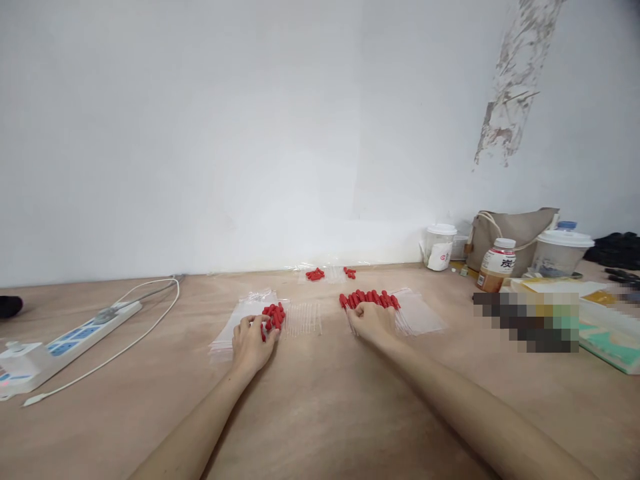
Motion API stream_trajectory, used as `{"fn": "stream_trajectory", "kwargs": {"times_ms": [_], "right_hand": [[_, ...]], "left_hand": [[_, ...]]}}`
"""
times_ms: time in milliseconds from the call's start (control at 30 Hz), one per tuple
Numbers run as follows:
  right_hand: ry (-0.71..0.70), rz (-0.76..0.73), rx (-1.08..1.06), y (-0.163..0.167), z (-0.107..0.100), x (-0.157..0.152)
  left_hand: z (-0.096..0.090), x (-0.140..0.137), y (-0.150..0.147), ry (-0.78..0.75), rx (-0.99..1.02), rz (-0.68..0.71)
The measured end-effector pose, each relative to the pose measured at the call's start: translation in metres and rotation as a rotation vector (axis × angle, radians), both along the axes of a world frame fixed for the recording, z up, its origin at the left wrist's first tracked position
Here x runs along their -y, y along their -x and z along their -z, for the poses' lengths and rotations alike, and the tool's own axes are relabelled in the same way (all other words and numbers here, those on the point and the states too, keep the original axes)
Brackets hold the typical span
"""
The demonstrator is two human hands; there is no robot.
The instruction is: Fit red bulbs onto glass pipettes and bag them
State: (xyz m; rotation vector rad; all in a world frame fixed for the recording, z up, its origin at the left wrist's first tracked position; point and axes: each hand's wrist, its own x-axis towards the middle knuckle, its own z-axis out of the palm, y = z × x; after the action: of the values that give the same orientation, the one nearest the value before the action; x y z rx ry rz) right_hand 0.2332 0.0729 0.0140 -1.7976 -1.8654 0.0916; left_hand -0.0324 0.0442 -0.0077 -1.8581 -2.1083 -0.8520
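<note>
My left hand curls at the near left side of a small heap of red rubber bulbs, with one red bulb between its thumb and fingers. Under and beside that hand lie clear plastic bags. Just right of the heap, thin clear glass tubes lie side by side. My right hand is closed at a row of droppers with red bulbs, its fingertips pinching the stem of one near the left end. The fingers hide most of the other stems. More clear bags lie to the right.
By the wall lie more red pieces and clear plastic. A white power strip with a white cable is at left. At right stand a lidded cup, a bottle, a grey bag and a larger tub.
</note>
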Motion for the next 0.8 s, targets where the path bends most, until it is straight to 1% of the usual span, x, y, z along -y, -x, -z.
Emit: {"fn": "stream_trajectory", "kwargs": {"times_ms": [200, 433, 633, 800], "right_hand": [[0.014, 0.019, 0.176, 0.032, 0.009, -0.013], [-0.007, 0.045, 0.196, 0.035, 0.017, -0.021], [-0.032, 0.003, 0.208, 0.038, 0.013, -0.016], [-0.012, -0.046, 0.196, 0.059, 0.008, -0.014]], "left_hand": [[0.004, -0.002, 0.001, 0.014, 0.011, 0.046], [0.001, -0.001, 0.002, 0.043, 0.129, 0.08], [0.003, -0.003, 0.006, 0.019, 0.191, 0.08], [0.005, -0.006, 0.008, -0.033, 0.2, 0.038]]}}
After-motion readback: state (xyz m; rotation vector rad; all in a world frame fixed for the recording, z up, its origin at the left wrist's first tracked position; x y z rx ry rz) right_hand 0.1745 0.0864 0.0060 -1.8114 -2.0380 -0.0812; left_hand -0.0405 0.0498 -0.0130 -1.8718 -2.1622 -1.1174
